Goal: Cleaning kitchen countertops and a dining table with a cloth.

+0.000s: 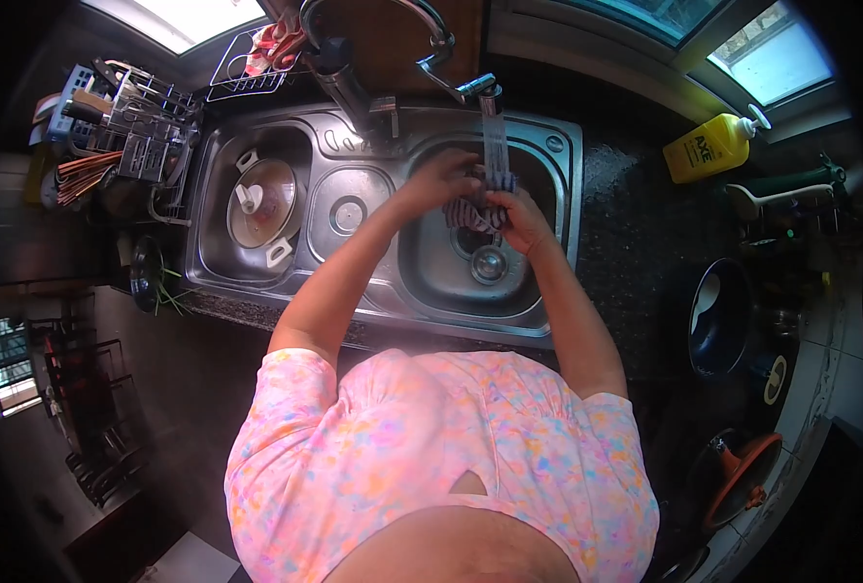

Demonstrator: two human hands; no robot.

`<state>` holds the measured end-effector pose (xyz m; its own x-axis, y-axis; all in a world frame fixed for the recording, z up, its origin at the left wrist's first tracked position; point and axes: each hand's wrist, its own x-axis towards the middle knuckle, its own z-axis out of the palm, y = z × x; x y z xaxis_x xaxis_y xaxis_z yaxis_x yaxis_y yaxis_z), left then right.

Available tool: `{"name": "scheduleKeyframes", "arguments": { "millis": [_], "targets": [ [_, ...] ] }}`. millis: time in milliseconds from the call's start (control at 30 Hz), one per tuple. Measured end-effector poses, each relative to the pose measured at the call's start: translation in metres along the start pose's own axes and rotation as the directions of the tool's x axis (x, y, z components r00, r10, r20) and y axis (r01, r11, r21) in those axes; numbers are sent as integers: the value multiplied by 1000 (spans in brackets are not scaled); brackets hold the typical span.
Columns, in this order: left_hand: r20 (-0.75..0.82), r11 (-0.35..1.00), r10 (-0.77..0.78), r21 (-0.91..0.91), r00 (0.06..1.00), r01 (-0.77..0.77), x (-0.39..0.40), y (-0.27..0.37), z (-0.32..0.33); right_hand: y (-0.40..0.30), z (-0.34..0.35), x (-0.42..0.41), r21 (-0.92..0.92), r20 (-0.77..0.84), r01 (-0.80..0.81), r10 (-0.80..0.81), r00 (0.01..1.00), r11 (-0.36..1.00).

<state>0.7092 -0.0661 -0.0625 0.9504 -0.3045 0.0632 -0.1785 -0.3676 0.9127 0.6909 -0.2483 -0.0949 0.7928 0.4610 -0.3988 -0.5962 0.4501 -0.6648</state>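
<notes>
Water runs from the chrome faucet [491, 89] onto a striped cloth [473, 215] over the right basin of the steel sink [431, 280]. My right hand [525, 218] grips the cloth at its right side. At its upper left is my left hand [442, 178], fingers bent and touching or very near it; whether they grip it cannot be told. Below the cloth, a round metal strainer [488, 264] lies in the basin. The left basin holds a pot lid or shallow pot [262, 204] with white handles.
A wire dish rack [143, 138] with utensils and chopsticks stands left of the sink. On the right are a yellow Axe soap bottle [708, 149], a dark bowl [721, 317] and an orange-rimmed lid or pan [745, 481]. A dark bowl with green stalks [147, 273] sits at the left counter edge.
</notes>
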Motion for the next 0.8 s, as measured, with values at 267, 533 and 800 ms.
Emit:
{"name": "scheduleKeyframes", "arguments": {
  "millis": [267,533,800],
  "targets": [
    [289,815,-467,-225,836,533,11,40,-6,-20,-16,-7,-337,-108,166,-213,971,927],
    [308,582,-394,-646,866,494,20,30,0,18,-42,-17,25,-338,124,-108,935,992],
    [230,657,-427,-586,875,474,21,37,9,30,-21,-25,501,-40,-335,408,912,798]
  ]
}}
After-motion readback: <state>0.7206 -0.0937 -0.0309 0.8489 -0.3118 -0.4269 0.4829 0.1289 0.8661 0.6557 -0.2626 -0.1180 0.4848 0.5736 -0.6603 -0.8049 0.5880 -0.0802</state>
